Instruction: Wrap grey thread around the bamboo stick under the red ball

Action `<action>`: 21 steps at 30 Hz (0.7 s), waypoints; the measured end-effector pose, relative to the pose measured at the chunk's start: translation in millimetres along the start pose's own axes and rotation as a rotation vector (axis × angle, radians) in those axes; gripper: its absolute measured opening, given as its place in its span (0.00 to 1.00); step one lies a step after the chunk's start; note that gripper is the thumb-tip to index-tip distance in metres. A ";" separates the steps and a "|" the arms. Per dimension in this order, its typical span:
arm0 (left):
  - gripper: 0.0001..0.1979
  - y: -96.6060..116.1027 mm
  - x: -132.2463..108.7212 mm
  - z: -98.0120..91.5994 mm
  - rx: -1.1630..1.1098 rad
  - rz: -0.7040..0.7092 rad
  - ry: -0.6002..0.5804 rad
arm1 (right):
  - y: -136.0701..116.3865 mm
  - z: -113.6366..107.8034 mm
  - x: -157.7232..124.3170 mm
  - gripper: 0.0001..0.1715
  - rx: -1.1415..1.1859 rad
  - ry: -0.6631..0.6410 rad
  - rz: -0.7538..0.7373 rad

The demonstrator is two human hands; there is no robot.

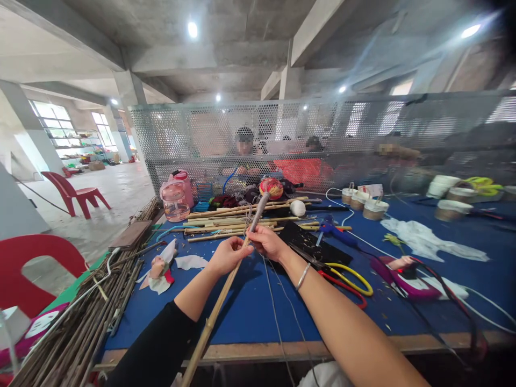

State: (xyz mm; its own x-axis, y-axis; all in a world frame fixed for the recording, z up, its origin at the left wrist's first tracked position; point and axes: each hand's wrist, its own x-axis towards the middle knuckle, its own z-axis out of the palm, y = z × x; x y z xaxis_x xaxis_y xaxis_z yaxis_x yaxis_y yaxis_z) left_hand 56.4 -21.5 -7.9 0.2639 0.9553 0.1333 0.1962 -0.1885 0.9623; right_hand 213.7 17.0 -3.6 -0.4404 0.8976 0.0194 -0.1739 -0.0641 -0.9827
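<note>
A long bamboo stick (215, 309) slants up from the bottom edge, its upper end wrapped in grey yarn (260, 208). My left hand (230, 255) is closed around the bare bamboo just below the wrapping. Close above it, my right hand (266, 241) has its fingers closed on the stick where the wrapping ends. Two grey strands (274, 312) hang from beneath the right hand past the table edge. Whether its fingertips also pinch the yarn is hidden. Beyond the stick's tip lies a red and yellow ball (271, 188).
Several bamboo sticks (217, 221) and a white ball (298, 208) lie behind my hands. Scissors (349, 279) with red and yellow handles and a glue gun (338, 232) are at right. Brown branches (76, 312) line the left; a perforated metal screen (193, 140) stands behind, with people beyond.
</note>
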 end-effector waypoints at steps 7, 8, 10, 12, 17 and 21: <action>0.21 3.0 -0.4 6.5 -0.242 -0.095 -0.022 | -7.1 1.0 -4.7 0.21 0.130 -0.065 -0.026; 0.21 2.9 -0.3 8.1 -0.303 -0.128 -0.058 | -7.1 0.1 -4.7 0.21 0.119 -0.056 -0.029; 0.21 1.5 0.2 9.5 -0.300 -0.164 -0.098 | -5.2 -2.0 -3.5 0.20 0.061 -0.020 -0.029; 0.21 -0.6 0.8 8.5 -0.183 -0.126 -0.067 | -1.9 -3.6 -1.5 0.20 0.003 0.005 -0.011; 0.21 -1.3 1.1 3.0 0.076 -0.017 0.103 | 0.0 -2.1 -0.1 0.20 -0.040 0.040 0.005; 0.22 -0.7 1.5 3.1 -0.107 -0.089 -0.015 | -6.6 1.3 -3.9 0.21 0.102 -0.046 -0.015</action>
State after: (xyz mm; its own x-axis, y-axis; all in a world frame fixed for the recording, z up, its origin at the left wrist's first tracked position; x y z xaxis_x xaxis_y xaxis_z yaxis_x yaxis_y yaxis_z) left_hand 59.5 -20.7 -9.1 0.2637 0.9636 0.0433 0.1177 -0.0767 0.9901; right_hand 215.4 13.4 3.0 -0.4762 0.8782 0.0448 -0.2688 -0.0968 -0.9583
